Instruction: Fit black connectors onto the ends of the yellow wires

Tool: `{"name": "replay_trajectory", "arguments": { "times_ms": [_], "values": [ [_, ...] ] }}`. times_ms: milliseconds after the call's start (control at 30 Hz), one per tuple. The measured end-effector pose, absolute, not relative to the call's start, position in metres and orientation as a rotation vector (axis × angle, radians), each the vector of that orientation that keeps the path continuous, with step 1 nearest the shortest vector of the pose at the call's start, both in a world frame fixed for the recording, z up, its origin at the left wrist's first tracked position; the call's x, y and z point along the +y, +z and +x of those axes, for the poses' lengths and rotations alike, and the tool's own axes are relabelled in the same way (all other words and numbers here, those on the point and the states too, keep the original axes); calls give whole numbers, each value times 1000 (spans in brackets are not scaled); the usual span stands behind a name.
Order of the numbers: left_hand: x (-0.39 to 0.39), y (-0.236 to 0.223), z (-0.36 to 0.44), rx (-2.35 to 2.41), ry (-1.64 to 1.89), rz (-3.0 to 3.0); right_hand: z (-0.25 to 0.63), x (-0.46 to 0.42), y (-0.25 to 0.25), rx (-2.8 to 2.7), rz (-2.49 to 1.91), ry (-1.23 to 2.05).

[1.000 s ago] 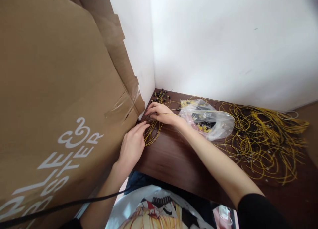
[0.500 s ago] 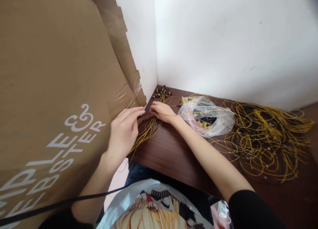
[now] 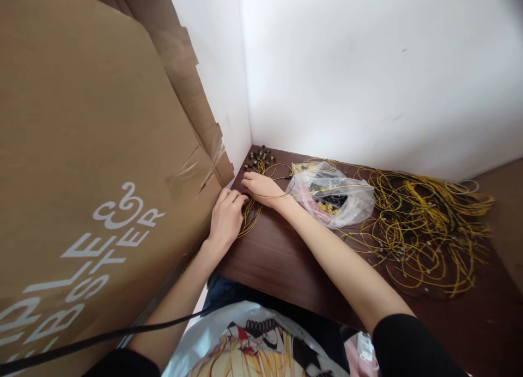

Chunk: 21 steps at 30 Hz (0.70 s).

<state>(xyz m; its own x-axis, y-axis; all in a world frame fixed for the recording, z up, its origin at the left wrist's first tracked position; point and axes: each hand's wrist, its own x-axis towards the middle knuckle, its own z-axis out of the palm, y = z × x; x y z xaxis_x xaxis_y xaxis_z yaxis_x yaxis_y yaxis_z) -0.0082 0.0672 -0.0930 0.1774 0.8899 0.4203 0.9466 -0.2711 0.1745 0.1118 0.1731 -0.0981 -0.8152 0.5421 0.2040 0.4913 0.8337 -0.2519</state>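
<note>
Close together at the back left of the table, both my hands are at a bundle of thin yellow wires (image 3: 250, 223). My right hand (image 3: 261, 187) is closed over the bundle, with its fingertips curled down out of sight. Beside it, next to the cardboard, my left hand (image 3: 227, 213) has bent fingers pinched by the wires; what they grip is hidden. Beyond my hands the bundle fans out to several small black and yellow connectors (image 3: 261, 158). One yellow wire runs across my right wrist toward a clear plastic bag (image 3: 355, 200).
A large printed cardboard box (image 3: 122, 121) stands close along my left side. White walls (image 3: 347, 66) meet behind the brown table (image 3: 286, 257). The plastic bag holds yellow and black parts. To its right spreads a tangled heap of yellow wires (image 3: 420, 219). A black cord (image 3: 163, 326) crosses my left forearm.
My left hand has moved right and forward, from beside the cardboard to the wires close to my right hand. My right hand stays on the bundle. The view has shifted slightly.
</note>
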Motion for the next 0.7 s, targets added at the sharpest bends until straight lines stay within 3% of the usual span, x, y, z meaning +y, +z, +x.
{"name": "replay_trajectory", "arguments": {
  "times_ms": [300, 700],
  "values": [
    [64, -102, -16, -1654, -1022, -2355, 108, 173, -101, -2891, -754, -134],
    [62, -101, -19, -1624, -1192, -2382, 133, 196, -84, -2805, -873, -285]
  ]
}}
